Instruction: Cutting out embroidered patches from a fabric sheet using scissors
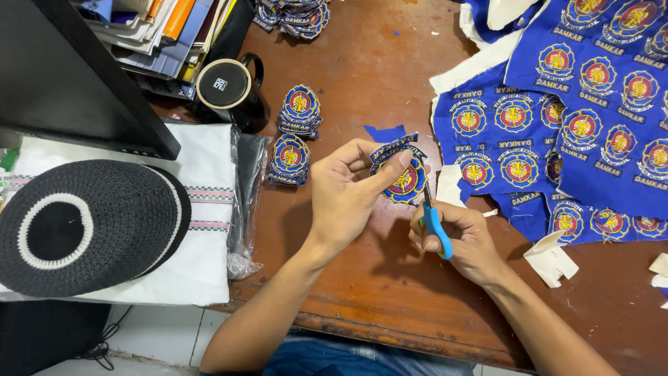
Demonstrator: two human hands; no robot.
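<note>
bare wooden table [362, 63] ahead, patch stacks [296, 132] left, uncut patch sheet [591, 125] right

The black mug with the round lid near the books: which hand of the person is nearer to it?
Left. The left hand holds a patch right of and below the black mug; the right hand with scissors is farther right.

Patch [402, 177] blue with red-yellow emblem, same on blue sheet [591, 118]. Scissors [435, 224] blue-handled. Cap [83, 223] black, white ring; table [376, 76] brown.
</note>
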